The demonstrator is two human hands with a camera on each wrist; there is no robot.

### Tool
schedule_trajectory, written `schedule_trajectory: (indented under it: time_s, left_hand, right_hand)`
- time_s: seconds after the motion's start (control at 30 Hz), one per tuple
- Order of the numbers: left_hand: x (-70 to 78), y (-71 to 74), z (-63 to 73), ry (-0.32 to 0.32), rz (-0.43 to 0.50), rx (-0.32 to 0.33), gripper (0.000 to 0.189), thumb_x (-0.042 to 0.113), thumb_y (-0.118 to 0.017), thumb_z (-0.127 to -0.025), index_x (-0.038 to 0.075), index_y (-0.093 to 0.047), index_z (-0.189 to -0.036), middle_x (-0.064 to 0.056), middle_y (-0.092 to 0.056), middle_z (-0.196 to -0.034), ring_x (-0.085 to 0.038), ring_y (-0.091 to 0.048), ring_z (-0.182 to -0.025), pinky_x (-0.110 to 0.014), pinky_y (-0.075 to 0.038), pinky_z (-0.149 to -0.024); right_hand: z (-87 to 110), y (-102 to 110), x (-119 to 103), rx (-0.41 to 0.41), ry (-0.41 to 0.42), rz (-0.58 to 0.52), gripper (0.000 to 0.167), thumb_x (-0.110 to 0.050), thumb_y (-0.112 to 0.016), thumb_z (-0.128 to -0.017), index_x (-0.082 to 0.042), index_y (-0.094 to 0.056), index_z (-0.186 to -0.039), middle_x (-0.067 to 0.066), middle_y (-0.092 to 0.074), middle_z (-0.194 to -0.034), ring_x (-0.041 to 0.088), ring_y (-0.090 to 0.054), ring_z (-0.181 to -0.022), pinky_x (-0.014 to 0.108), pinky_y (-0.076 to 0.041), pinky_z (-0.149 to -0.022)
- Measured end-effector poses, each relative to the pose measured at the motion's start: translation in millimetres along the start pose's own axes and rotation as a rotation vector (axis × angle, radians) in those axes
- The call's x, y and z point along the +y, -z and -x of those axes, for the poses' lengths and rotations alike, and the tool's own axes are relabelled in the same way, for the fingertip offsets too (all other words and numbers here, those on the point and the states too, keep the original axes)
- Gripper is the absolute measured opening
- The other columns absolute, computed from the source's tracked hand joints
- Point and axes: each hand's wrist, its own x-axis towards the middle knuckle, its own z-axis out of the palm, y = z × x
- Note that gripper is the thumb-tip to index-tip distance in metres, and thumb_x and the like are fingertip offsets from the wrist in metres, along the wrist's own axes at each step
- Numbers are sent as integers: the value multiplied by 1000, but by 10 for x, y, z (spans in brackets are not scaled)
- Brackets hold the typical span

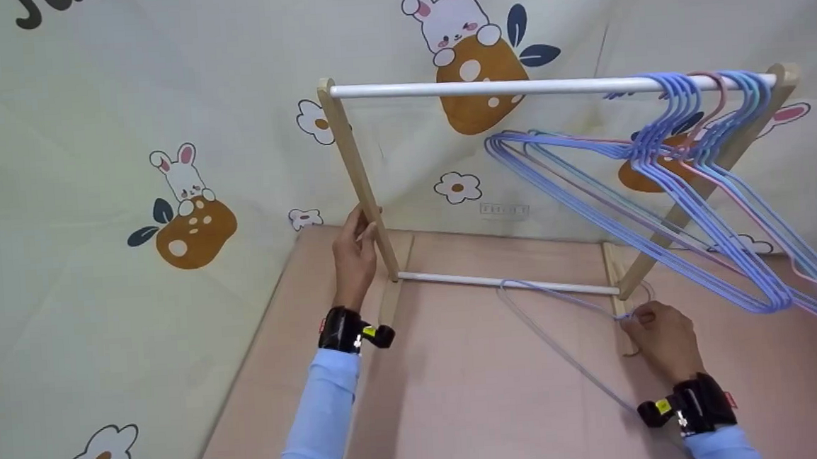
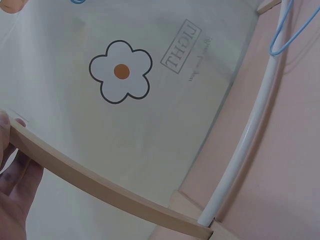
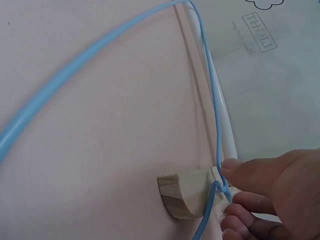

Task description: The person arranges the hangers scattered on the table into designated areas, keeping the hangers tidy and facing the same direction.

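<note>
A clothes rack with a white top rail (image 1: 471,89) and wooden side posts stands in front of me. My left hand (image 1: 355,254) grips its left post (image 1: 356,165) partway up, with fingers behind the wood and thumb in front. Low at the rack's right side, my right hand (image 1: 668,339) pinches a blue hanger (image 3: 95,51) near the base of its hook. This hanger is tilted, its far corner over the lower white rail (image 1: 447,279). Several blue hangers (image 1: 659,157) and a pink hanger (image 1: 720,100) hang at the top rail's right end, above my right hand.
The rack's feet rest on a pink surface (image 1: 489,395). Behind it rises a pale backdrop (image 1: 251,90) printed with rabbits and flowers. A wooden foot (image 3: 187,192) lies close beside my right fingers. The hanging hangers stick out toward me on the right.
</note>
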Motion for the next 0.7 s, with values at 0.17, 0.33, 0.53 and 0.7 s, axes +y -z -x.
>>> schedule_trajectory:
  time_s: [0.17,0.33,0.53,0.7]
  left_hand:
    - [5,-5,-3,-5,2,2,46,4,-53,-105,1,-46,-150,-15,-62,-135,-25,-58,-125,-31,-54,-98]
    - [113,-12,15,-10,-27,12,44,-2,-51,-105,-4,-46,-148,-20,-61,-135,-30,-58,-125,-33,-54,-98]
    - [417,8,74,1,-28,3,43,-6,-50,-104,-8,-45,-147,-23,-60,-134,-33,-58,-124,-34,-54,-99]
    - [427,12,78,2,-21,10,43,-6,-50,-104,-8,-46,-147,-22,-60,-134,-33,-58,-124,-34,-54,-99]
  right_hand:
    - [5,-42,34,-21,-15,35,32,-17,-78,-90,11,-67,-101,21,-69,-91,39,-65,-87,49,-54,-73]
    - [13,-60,55,-28,-36,34,29,-16,-74,-93,11,-67,-100,22,-70,-90,39,-67,-84,49,-56,-70]
    - [11,-60,62,-31,-46,25,27,-14,-71,-95,12,-67,-101,22,-70,-91,39,-68,-84,50,-57,-70]
    - [14,-64,60,-46,-62,20,29,-16,-70,-97,13,-66,-104,24,-70,-93,40,-67,-84,51,-57,-71]
